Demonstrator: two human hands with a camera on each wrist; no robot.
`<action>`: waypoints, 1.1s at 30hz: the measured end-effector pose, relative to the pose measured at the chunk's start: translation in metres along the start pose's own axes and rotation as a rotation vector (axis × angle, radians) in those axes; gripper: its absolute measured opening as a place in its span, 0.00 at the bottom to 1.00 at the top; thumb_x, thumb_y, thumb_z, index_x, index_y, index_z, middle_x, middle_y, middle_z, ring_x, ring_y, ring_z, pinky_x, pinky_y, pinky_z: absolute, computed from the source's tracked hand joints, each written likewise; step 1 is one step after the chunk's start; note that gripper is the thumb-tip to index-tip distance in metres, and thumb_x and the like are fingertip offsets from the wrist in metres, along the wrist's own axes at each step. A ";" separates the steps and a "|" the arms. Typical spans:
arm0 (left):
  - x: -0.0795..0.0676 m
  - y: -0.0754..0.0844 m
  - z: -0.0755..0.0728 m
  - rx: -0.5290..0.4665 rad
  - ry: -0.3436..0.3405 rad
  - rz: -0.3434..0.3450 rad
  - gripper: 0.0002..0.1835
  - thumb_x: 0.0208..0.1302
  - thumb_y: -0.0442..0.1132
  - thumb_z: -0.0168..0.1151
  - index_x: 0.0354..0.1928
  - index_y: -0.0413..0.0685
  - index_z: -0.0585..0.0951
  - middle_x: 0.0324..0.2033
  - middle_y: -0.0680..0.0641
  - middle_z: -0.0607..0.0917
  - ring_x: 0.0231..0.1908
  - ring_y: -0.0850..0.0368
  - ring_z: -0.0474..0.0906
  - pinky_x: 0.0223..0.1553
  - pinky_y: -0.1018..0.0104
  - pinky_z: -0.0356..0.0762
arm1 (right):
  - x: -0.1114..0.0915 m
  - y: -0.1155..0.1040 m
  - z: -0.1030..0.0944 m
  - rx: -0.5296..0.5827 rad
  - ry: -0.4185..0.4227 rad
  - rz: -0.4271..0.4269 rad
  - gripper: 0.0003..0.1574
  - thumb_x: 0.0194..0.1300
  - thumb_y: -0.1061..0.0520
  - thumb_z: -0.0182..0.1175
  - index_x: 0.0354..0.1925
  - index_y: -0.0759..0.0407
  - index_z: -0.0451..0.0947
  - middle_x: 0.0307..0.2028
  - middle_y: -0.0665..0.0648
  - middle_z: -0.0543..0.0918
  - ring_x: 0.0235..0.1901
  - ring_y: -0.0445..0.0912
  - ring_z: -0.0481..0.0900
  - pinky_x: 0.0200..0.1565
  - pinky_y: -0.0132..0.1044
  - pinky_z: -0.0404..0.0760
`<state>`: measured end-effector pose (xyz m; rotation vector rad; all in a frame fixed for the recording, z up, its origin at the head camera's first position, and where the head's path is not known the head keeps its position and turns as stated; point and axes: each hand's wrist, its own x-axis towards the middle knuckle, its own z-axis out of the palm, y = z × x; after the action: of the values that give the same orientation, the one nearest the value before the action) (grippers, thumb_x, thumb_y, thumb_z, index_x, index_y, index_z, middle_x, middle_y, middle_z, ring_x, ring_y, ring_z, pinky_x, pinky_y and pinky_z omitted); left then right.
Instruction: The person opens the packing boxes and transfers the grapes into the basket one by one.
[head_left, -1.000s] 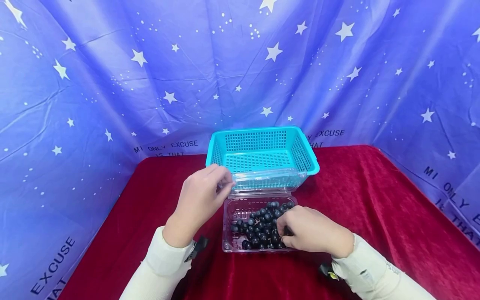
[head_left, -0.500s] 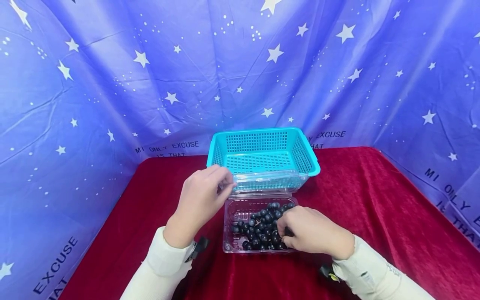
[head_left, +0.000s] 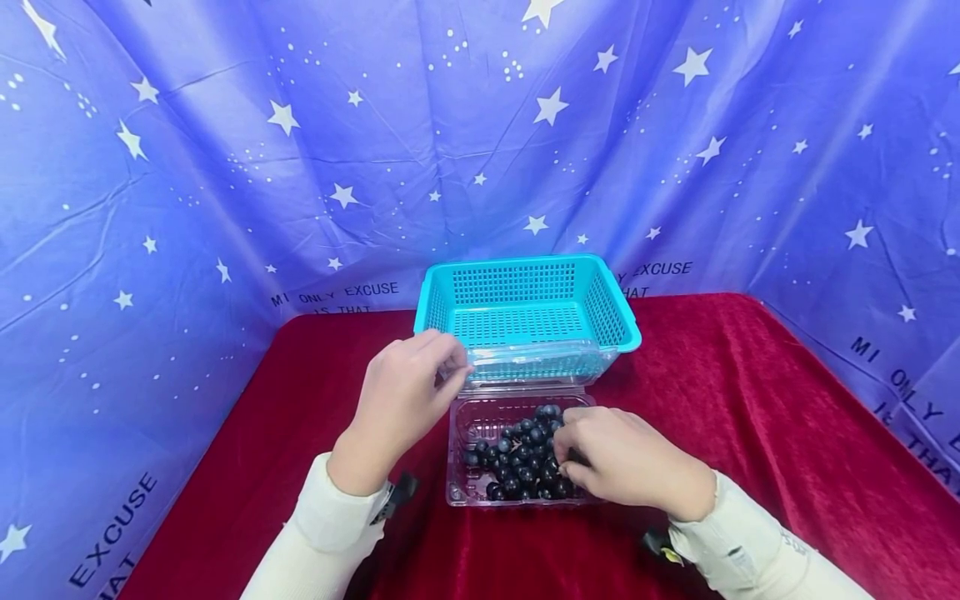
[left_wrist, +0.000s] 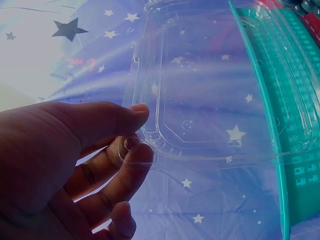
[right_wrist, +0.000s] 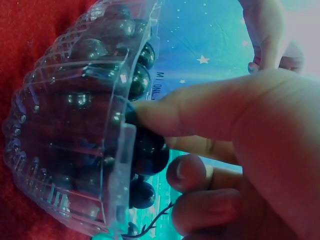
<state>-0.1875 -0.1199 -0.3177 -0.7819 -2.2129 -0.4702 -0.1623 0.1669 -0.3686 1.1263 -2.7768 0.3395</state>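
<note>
Dark grapes (head_left: 521, 467) lie bunched in a clear plastic clamshell box (head_left: 467, 417), whose hinged lid (head_left: 532, 360) stands raised at the back. My left hand (head_left: 405, 400) pinches the lid's left corner between thumb and fingers, as the left wrist view shows at the lid (left_wrist: 200, 95). At the box's right side, my right hand (head_left: 633, 458) reaches in with bent fingers. In the right wrist view its thumb presses by a grape (right_wrist: 151, 152) at the rim, the index finger behind; a thin stem (right_wrist: 159, 219) shows below the fingers. Its fingertips are partly hidden.
Directly behind the box stands a turquoise plastic basket (head_left: 517, 321), its near side seen through the lid. Red velvet cloth (head_left: 750, 417) covers the table. A blue curtain (head_left: 420, 125) with white stars surrounds it.
My right hand has risen slightly and shifted a little toward the back of the box. The left hand and the lid have stayed in place.
</note>
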 end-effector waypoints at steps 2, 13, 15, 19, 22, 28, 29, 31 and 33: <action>0.000 0.000 0.000 0.003 0.000 0.001 0.10 0.59 0.38 0.77 0.32 0.55 0.81 0.28 0.56 0.84 0.26 0.63 0.79 0.28 0.69 0.79 | 0.000 -0.001 -0.001 -0.009 0.014 0.000 0.13 0.58 0.56 0.73 0.26 0.38 0.81 0.26 0.36 0.70 0.27 0.32 0.72 0.28 0.31 0.75; 0.000 0.000 -0.001 0.002 -0.009 -0.007 0.09 0.60 0.38 0.76 0.32 0.55 0.82 0.28 0.56 0.85 0.27 0.62 0.81 0.29 0.68 0.78 | 0.000 -0.002 0.002 -0.083 0.060 -0.005 0.10 0.60 0.54 0.74 0.30 0.44 0.80 0.28 0.38 0.70 0.28 0.32 0.72 0.28 0.30 0.77; 0.000 0.000 -0.001 0.004 -0.007 -0.004 0.09 0.60 0.38 0.76 0.32 0.55 0.82 0.28 0.56 0.85 0.26 0.62 0.81 0.29 0.68 0.78 | -0.001 -0.002 0.002 -0.086 0.062 -0.004 0.10 0.61 0.54 0.73 0.30 0.45 0.79 0.29 0.39 0.70 0.27 0.32 0.71 0.27 0.29 0.75; 0.001 0.000 0.000 0.001 0.004 0.002 0.09 0.59 0.38 0.77 0.32 0.54 0.83 0.28 0.56 0.85 0.26 0.62 0.81 0.28 0.68 0.78 | -0.002 -0.004 0.001 -0.088 0.060 0.000 0.12 0.64 0.55 0.71 0.32 0.47 0.75 0.30 0.41 0.69 0.24 0.32 0.66 0.25 0.27 0.71; 0.001 0.001 0.000 0.000 0.011 0.004 0.09 0.58 0.38 0.78 0.32 0.53 0.83 0.28 0.55 0.85 0.26 0.62 0.80 0.27 0.67 0.78 | -0.003 -0.005 0.001 -0.075 0.050 0.006 0.13 0.67 0.55 0.69 0.33 0.47 0.72 0.30 0.42 0.67 0.24 0.32 0.64 0.24 0.27 0.69; 0.000 0.000 0.000 0.008 0.012 0.005 0.09 0.58 0.38 0.78 0.31 0.54 0.83 0.27 0.56 0.85 0.25 0.62 0.79 0.27 0.67 0.77 | -0.005 -0.004 -0.001 -0.041 0.003 0.027 0.14 0.70 0.56 0.64 0.32 0.46 0.68 0.26 0.41 0.65 0.23 0.34 0.62 0.26 0.27 0.69; 0.000 0.000 0.000 0.008 0.013 0.005 0.09 0.58 0.38 0.78 0.31 0.54 0.82 0.27 0.56 0.85 0.25 0.62 0.79 0.27 0.67 0.77 | -0.005 -0.004 -0.001 -0.033 -0.007 0.032 0.15 0.70 0.57 0.64 0.31 0.46 0.68 0.25 0.41 0.65 0.22 0.34 0.61 0.26 0.28 0.68; 0.000 0.000 0.000 0.009 0.015 0.007 0.09 0.58 0.38 0.77 0.31 0.54 0.82 0.27 0.55 0.85 0.25 0.62 0.79 0.27 0.67 0.77 | -0.005 -0.004 -0.002 -0.019 -0.028 0.035 0.15 0.69 0.57 0.63 0.30 0.46 0.67 0.23 0.40 0.65 0.22 0.34 0.61 0.26 0.28 0.68; 0.000 0.000 0.001 0.011 0.016 0.008 0.09 0.58 0.38 0.77 0.31 0.54 0.82 0.27 0.55 0.85 0.25 0.62 0.79 0.27 0.67 0.77 | -0.005 -0.003 -0.003 -0.005 -0.047 0.037 0.15 0.69 0.57 0.62 0.29 0.46 0.66 0.22 0.40 0.64 0.21 0.34 0.60 0.26 0.28 0.67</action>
<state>-0.1876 -0.1193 -0.3184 -0.7788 -2.1954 -0.4588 -0.1567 0.1684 -0.3665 1.0969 -2.8411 0.3142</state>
